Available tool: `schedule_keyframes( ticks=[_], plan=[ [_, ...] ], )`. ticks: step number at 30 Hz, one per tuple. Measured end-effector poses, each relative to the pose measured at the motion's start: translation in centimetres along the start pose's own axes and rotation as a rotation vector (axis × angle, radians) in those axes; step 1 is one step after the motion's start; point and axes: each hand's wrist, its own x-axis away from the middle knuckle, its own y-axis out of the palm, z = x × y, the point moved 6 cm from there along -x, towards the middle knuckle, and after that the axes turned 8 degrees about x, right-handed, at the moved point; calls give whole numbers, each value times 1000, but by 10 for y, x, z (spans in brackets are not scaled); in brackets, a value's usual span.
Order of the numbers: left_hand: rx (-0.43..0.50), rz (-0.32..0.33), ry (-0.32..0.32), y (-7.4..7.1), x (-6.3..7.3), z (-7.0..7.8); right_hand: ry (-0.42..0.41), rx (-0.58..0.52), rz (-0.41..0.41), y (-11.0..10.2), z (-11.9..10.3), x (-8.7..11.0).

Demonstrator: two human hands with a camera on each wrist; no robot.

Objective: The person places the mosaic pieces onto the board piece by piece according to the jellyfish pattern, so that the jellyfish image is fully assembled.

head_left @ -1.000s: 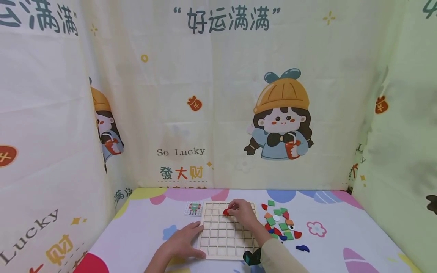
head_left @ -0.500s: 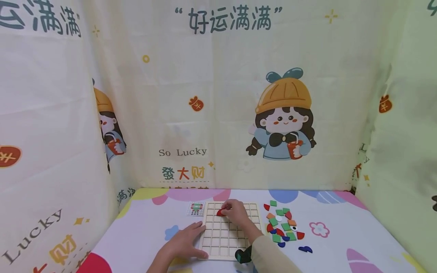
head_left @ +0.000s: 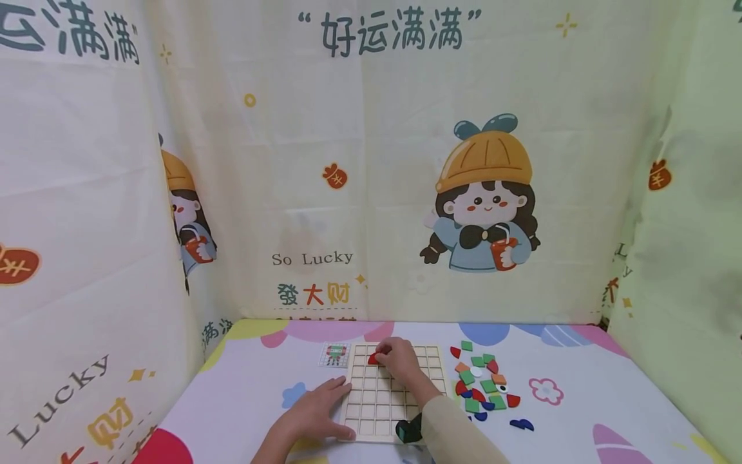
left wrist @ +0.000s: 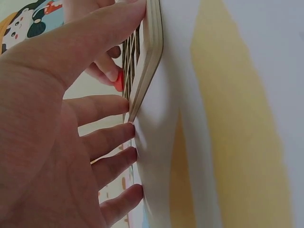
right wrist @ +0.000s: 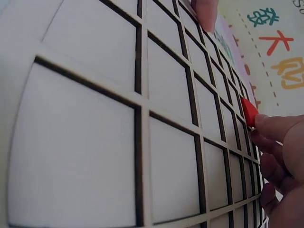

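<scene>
My right hand (head_left: 401,362) pinches a red wedge-shaped piece (head_left: 373,360) between thumb and fingertips. It holds the piece at the far rows of a wooden grid board (head_left: 382,409), left of the middle. In the right wrist view the red piece (right wrist: 249,113) stands tilted at the grid lines, and the nearer square cells hold no pieces. My left hand (head_left: 317,410) lies along the board's left side with its fingers spread. The left wrist view shows its thumb (left wrist: 102,35) on the board's edge and its fingertips down at the side.
A small card (head_left: 334,355) with a robot-like picture on a grid lies beyond the left hand, beside the board. Several loose pieces, such as a green square (head_left: 472,406) and a blue half-round (head_left: 522,425), lie right of the board. A printed cloth wall (head_left: 394,193) rises behind the table.
My right hand has carried the red piece leftward across the board's far rows, then slightly farther away. The left hand has stayed at the board's left edge.
</scene>
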Motion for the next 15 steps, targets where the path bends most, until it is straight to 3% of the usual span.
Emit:
schedule_keyframes(
  ticks=[7, 15],
  plan=[
    [-17, 5, 8, -1, 0, 1, -1, 71, 12, 1, -3, -2],
    [-21, 5, 13, -2, 1, 3, -9, 39, -11, 1, -5, 2]
  ],
)
